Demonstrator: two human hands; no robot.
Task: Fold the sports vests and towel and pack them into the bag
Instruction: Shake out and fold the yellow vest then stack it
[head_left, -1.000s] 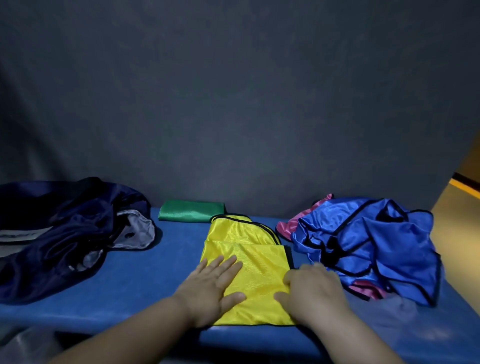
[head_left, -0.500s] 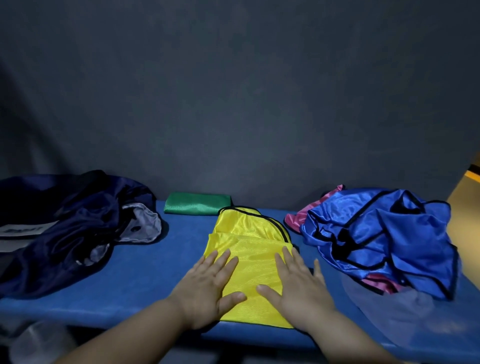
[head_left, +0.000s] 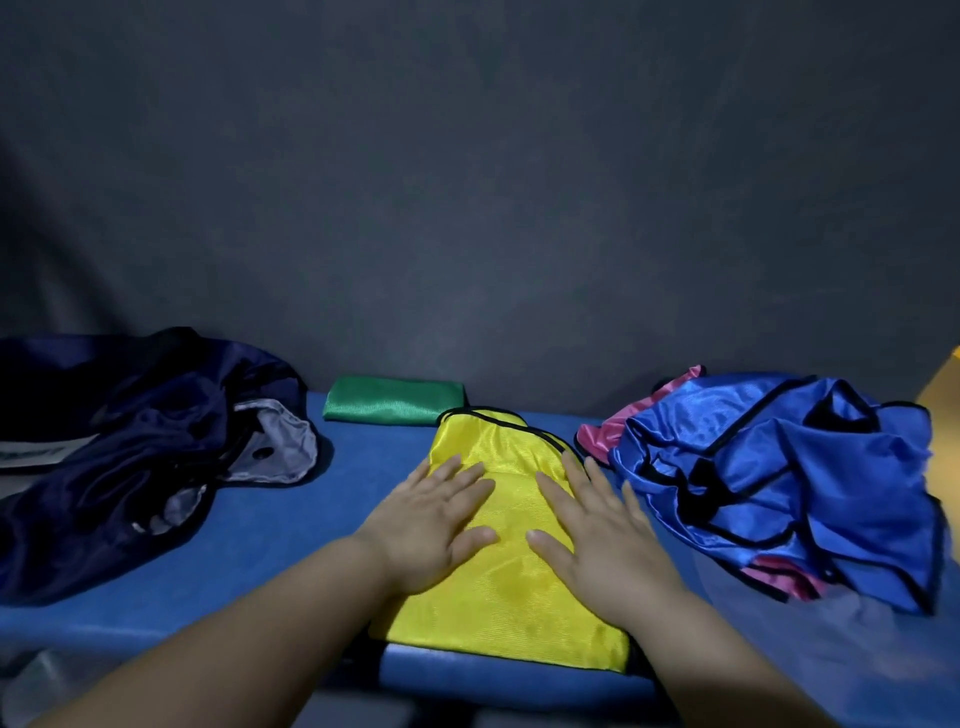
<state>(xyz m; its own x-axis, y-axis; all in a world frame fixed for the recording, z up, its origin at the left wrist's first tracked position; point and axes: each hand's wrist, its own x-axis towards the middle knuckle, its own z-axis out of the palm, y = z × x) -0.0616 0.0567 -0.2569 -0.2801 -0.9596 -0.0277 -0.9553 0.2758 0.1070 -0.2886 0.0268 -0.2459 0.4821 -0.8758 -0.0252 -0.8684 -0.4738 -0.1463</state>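
Both hands lie flat and spread, grasping nothing: the left hand (head_left: 431, 525) and the right hand (head_left: 597, 530) press side by side on the yellow vest (head_left: 509, 587), palms down, thumbs nearly meeting. The vest sits lengthwise in the middle of the bench (head_left: 291, 519), already doubled over, with its near edge hanging slightly past the front lip.

It looks like thin, shiny mesh-satin with a narrow black binding along the edges. I'd judge it very light, limp and slippery, with layers that would slide over each other once the pressure comes off. The surest hold would be a pinch at the bound corners of the near edge, catching every layer at once.

Just behind it, against the dark grey cloth backdrop (head_left: 467, 208), lies a green folded cloth (head_left: 392, 408), a glossy, neat flat rectangle. To the right a blue vest (head_left: 779, 483) is heaped in crumpled, glossy folds with the same black trim, over a pink vest (head_left: 597, 441) that peeks out beneath. On the left the navy bag (head_left: 104, 457) slumps soft and open, showing its pale grey lining.
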